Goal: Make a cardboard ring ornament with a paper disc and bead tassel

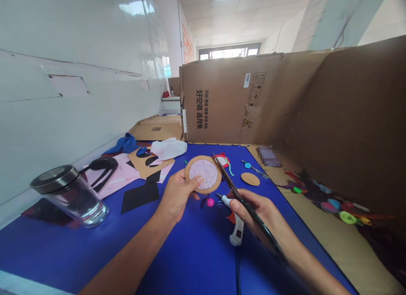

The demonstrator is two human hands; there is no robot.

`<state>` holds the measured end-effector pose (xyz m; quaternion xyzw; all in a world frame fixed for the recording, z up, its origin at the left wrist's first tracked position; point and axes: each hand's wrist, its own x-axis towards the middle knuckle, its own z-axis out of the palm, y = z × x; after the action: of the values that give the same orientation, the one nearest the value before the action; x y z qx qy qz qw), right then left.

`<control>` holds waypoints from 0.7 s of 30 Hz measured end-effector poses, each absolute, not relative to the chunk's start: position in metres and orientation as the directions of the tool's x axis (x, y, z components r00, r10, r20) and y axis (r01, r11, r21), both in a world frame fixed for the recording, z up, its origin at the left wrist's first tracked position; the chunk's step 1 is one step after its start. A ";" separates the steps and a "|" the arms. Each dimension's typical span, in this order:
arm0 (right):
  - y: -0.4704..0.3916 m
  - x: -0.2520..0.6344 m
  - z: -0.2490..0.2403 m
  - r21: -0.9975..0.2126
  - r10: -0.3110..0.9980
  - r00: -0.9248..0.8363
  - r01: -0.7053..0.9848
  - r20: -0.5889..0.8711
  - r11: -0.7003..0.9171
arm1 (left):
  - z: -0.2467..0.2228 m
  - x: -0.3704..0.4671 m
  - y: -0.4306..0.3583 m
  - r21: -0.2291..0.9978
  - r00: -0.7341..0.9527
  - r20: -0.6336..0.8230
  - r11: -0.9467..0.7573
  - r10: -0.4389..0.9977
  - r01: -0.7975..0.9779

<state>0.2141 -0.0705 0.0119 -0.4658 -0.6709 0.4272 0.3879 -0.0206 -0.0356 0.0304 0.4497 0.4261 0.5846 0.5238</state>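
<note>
My left hand [177, 197] pinches a round brown cardboard disc [218, 183], thumb on its front. The disc has a pale lilac centre [207, 170] crossed by thin lines. In my right hand [253, 210] is a pair of long dark scissors [233, 187], seen nearly edge-on. Their tips point up and left, close to the disc's right edge; I cannot tell if they touch it. A white glue gun [236, 233] with an orange trigger lies below my right hand. A pink bead [209, 202] lies just under the disc. Behind the scissors' tips is a red-rimmed white disc [226, 161].
A glass bottle [85, 202] stands on the left of the blue table. Pink paper [117, 178], black sheets [139, 197], cut cardboard [149, 164] and white cloth [168, 148] lie behind it. On the right are a brown oval [250, 179], a compass [261, 173] and small craft pieces [347, 217]. Cardboard walls [228, 100] rise behind.
</note>
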 end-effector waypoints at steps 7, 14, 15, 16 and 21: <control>-0.072 0.214 0.010 -0.940 0.961 -0.254 0.289 0.109 0.183 | 0.032 -0.020 -0.036 0.971 -0.041 0.077 -0.084 0.996 -0.223; -0.071 0.213 0.011 -0.937 0.962 -0.251 0.296 0.111 0.186 | 0.030 -0.022 -0.036 0.974 -0.034 0.077 -0.083 0.996 -0.210; -0.071 0.213 0.011 -0.935 0.961 -0.250 0.297 0.120 0.194 | 0.030 -0.022 -0.035 0.975 -0.032 0.075 -0.080 0.997 -0.209; -0.071 0.213 0.011 -0.932 0.960 -0.247 0.300 0.131 0.204 | 0.030 -0.023 -0.035 0.975 -0.031 0.074 -0.079 0.997 -0.209; -0.071 0.214 0.007 -0.937 0.962 -0.244 0.289 0.124 0.194 | 0.030 -0.023 -0.033 0.972 -0.026 0.085 -0.088 0.996 -0.216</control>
<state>0.2141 -0.0706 0.0067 -0.4708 -0.6641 0.4256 0.3951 -0.0229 -0.0332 0.0297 0.4597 0.4243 0.5770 0.5251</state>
